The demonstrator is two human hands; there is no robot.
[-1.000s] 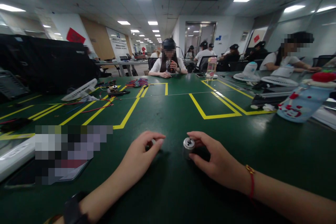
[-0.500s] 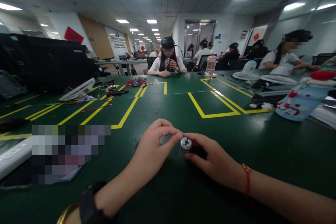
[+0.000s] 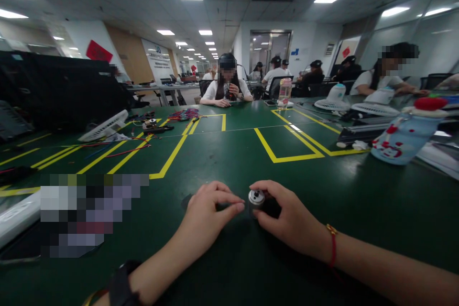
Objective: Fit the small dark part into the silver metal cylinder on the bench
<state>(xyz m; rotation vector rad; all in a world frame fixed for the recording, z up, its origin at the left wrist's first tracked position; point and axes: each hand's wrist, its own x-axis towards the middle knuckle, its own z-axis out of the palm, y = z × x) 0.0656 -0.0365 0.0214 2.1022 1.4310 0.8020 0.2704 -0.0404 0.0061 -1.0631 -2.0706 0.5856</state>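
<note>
A small cylindrical metal motor point(image 3: 256, 198) stands upright on the green table, its round silver end face with dark holes turned up. My right hand point(image 3: 287, 213) curls round it from the right, thumb in front and forefinger behind. Just left of the motor, apart from it, is my left hand point(image 3: 211, 213). Its thumb and forefinger tips are pinched together, and whatever may be between them is too small to make out. A small dark thing point(image 3: 186, 201) lies partly hidden behind the left hand.
On the left lie a white power strip point(image 3: 17, 217), a blurred-out flat item point(image 3: 96, 215), loose wires point(image 3: 182, 114) and a white fan point(image 3: 103, 126). A blue bottle point(image 3: 403, 136) and more fans point(image 3: 333, 99) stand right. Across the table sits a person point(image 3: 226, 86).
My left hand has moved down and left, away from the top of the motor and my right fingertips. The right hand stays round the motor, which is still upright.
</note>
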